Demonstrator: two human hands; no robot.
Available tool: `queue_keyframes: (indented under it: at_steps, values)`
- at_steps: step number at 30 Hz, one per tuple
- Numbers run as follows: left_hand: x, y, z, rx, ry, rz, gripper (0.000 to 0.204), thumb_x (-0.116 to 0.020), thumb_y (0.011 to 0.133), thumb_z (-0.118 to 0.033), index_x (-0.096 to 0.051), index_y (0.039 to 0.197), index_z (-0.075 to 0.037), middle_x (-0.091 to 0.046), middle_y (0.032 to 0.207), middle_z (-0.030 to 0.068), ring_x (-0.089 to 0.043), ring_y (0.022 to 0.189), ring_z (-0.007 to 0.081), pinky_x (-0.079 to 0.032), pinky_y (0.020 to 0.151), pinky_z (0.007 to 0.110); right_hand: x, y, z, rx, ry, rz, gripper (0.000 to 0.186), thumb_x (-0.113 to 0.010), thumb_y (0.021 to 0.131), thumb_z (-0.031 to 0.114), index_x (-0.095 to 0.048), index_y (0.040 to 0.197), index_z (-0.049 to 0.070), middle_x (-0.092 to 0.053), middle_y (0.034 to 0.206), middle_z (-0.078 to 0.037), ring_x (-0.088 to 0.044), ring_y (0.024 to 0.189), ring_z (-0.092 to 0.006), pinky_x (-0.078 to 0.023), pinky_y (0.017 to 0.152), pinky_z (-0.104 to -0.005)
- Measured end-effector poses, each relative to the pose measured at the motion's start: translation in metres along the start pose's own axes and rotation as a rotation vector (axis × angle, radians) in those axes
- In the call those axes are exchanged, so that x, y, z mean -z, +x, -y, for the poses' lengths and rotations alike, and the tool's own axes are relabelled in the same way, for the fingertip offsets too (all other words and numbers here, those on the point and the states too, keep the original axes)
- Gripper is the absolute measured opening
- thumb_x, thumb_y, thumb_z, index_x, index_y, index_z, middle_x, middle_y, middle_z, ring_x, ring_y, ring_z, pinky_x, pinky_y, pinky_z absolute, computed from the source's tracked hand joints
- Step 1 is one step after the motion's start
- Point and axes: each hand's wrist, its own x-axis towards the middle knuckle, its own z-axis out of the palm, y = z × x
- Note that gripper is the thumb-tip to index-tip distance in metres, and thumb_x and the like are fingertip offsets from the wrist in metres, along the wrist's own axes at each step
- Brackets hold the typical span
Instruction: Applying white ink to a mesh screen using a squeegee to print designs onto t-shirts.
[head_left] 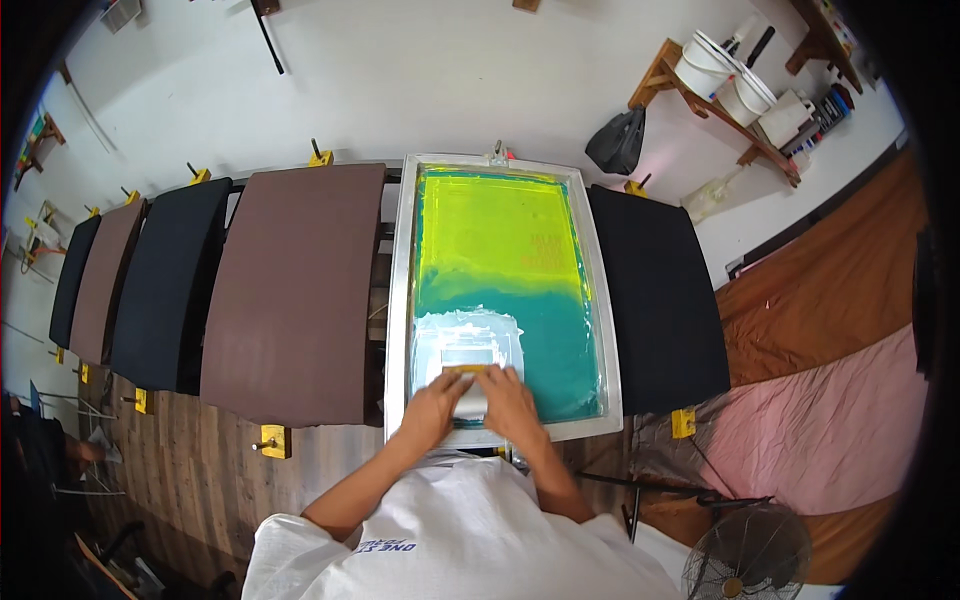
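Note:
Both of my hands hold a squeegee with a yellowish-brown edge, near the close end of a screen-printing frame. My left hand grips its left side, and my right hand its right side, fingers curled over the top. Under and around the squeegee, white ink covers a patch of the mesh. The mesh is yellow-green in its far half and teal nearer me. Much of the squeegee's body is hidden by my hands.
Left of the frame stand a brown garment-covered board and a black one; another black board is on the right. Yellow clamps stick out from the boards. White buckets sit on a wall shelf. A fan stands at lower right.

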Motion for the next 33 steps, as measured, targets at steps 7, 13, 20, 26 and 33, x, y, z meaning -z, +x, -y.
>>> queue_keyframes:
  at_steps: [7, 13, 20, 26, 33]
  values:
    - [0.023, -0.029, -0.03, 0.113, -0.007, 0.275, 0.058, -0.069, 0.065, 0.0, -0.065, 0.122, -0.006, -0.068, 0.108, 0.0187, -0.068, 0.095, 0.0352, -0.055, 0.084, 0.042, 0.015, -0.034, 0.019, -0.012, 0.061, 0.18, 0.044, -0.065, 0.064, -0.003, -0.063, 0.107, 0.004, -0.06, 0.107, -0.014, -0.055, 0.103, -0.0361, -0.049, 0.087, -0.0446]
    - [0.029, 0.038, 0.001, 0.128, 0.036, 0.145, 0.046, -0.06, 0.069, 0.005, -0.07, 0.112, -0.008, -0.071, 0.099, 0.018, -0.068, 0.087, 0.0361, -0.055, 0.081, 0.043, 0.029, 0.041, -0.005, -0.036, -0.016, 0.186, 0.042, -0.062, 0.068, 0.0, -0.067, 0.109, 0.009, -0.064, 0.105, -0.016, -0.06, 0.102, -0.0372, -0.051, 0.088, -0.0459]
    - [-0.001, 0.012, 0.016, -0.003, 0.023, -0.023, 0.059, -0.064, 0.066, 0.008, -0.062, 0.123, -0.006, -0.062, 0.118, 0.0192, -0.063, 0.102, 0.0374, -0.049, 0.089, 0.046, 0.002, 0.019, -0.008, 0.024, 0.021, 0.018, 0.054, -0.066, 0.062, -0.006, -0.059, 0.114, 0.006, -0.056, 0.111, -0.014, -0.052, 0.104, -0.0372, -0.049, 0.087, -0.0448]
    - [0.006, -0.035, -0.02, -0.004, 0.113, 0.086, 0.061, -0.065, 0.069, 0.004, -0.059, 0.128, -0.007, -0.06, 0.123, 0.0205, -0.061, 0.109, 0.0366, -0.046, 0.095, 0.044, 0.015, -0.03, 0.022, -0.033, 0.022, 0.168, 0.054, -0.067, 0.063, -0.005, -0.06, 0.116, 0.004, -0.056, 0.114, -0.012, -0.052, 0.107, -0.0351, -0.047, 0.09, -0.0433]
    - [0.027, 0.041, 0.0, 0.058, 0.115, 0.154, 0.051, -0.062, 0.066, 0.004, -0.069, 0.114, -0.011, -0.071, 0.097, 0.0137, -0.067, 0.092, 0.0311, -0.049, 0.088, 0.045, 0.036, 0.038, -0.002, -0.024, -0.073, 0.154, 0.044, -0.063, 0.067, -0.003, -0.067, 0.109, 0.008, -0.065, 0.104, -0.016, -0.06, 0.1, -0.0379, -0.051, 0.084, -0.0472]
